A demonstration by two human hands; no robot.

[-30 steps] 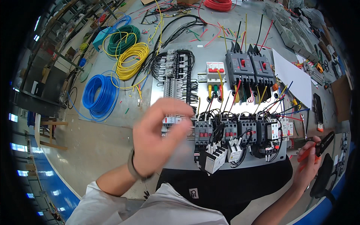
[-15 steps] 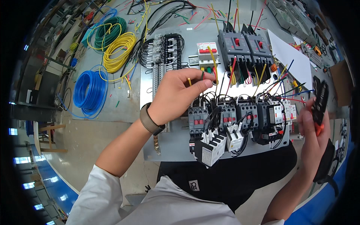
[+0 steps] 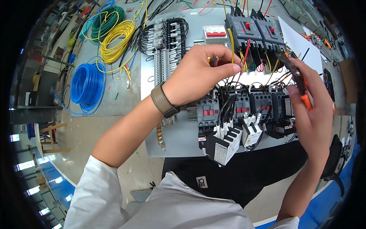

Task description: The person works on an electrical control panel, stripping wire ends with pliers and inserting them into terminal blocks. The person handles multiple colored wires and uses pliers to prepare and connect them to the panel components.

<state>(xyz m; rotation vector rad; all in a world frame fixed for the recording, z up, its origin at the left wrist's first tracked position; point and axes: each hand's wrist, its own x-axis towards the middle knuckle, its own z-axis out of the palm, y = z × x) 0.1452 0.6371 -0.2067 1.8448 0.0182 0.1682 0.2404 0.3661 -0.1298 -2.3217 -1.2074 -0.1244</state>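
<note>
My left hand (image 3: 204,72) is closed in a pinch over the middle of a grey mounting panel (image 3: 177,143), holding a wire whose colour I cannot make out. Around its fingers stand a yellow wire (image 3: 231,42), a red wire (image 3: 247,51) and a short green wire end (image 3: 216,60). To the right, my right hand (image 3: 314,89) grips wire strippers (image 3: 291,68) with dark jaws and orange handles, jaws pointing toward the breakers. Below both hands sits a row of contactors (image 3: 207,110), with white-and-black blocks (image 3: 225,147) hanging from black wires at the panel's front edge.
Two large dark circuit breakers (image 3: 244,30) with red switches stand behind my hands, next to a small white breaker (image 3: 214,34). A terminal strip (image 3: 162,65) runs up the left. Blue (image 3: 89,86), yellow (image 3: 118,38) and green (image 3: 114,21) wire coils lie on the table.
My right hand has brought the wire strippers in leftward and up, closer to the breakers and my left hand. The left hand has shifted a little right and up, still pinching. The view has moved slightly.
</note>
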